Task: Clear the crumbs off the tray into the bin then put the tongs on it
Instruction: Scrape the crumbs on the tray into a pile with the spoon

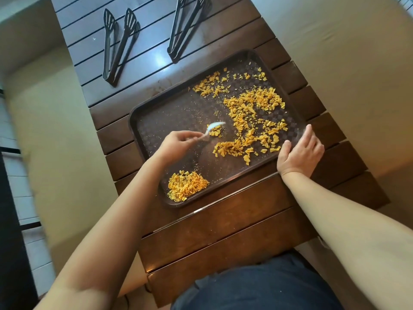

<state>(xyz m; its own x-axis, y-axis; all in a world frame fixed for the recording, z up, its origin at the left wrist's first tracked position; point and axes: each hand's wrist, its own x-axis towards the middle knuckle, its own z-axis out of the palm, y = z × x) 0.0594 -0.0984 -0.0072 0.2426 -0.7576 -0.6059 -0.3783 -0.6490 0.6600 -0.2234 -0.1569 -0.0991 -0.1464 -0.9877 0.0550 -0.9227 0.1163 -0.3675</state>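
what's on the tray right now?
Orange crumbs scattered across the tray, plus a swept pile at its near corner. The left hand holds a white spoon over it. Anything under the hands is hidden.

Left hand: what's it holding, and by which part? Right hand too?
The left hand pinches a white spoon by its handle end. The right hand holds nothing; it rests open on the tray rim.

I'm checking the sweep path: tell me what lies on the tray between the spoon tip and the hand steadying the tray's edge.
In the head view, loose orange crumbs cover the tray between the white spoon and the right hand.
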